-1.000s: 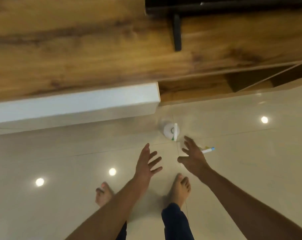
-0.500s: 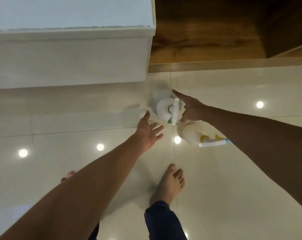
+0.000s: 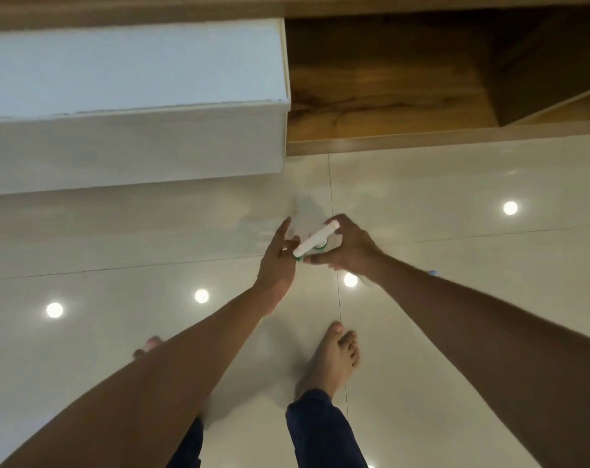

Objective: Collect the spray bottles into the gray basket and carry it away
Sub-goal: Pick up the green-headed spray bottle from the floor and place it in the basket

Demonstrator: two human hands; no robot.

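A white spray bottle [image 3: 315, 239] with green trim stands on the glossy floor, seen from above, its sprayer head pointing up and right. My right hand [image 3: 349, 253] is wrapped around it from the right, under the head. My left hand [image 3: 276, 261] is at its left side with fingers spread, fingertips at the nozzle's lower end. Of a second bottle only a blue tip [image 3: 432, 272] shows past my right forearm; the rest is hidden. The gray basket is not in view.
A white block [image 3: 134, 96] rises at the upper left, right behind the bottle. Wooden furniture with a dark recess [image 3: 405, 79] fills the upper right. My bare right foot [image 3: 334, 359] stands on the tile floor [image 3: 472, 184] below the hands.
My right hand went from touching the white bottle's top to closing around it. My left hand moved in to its left side. My right forearm now covers the second bottle.
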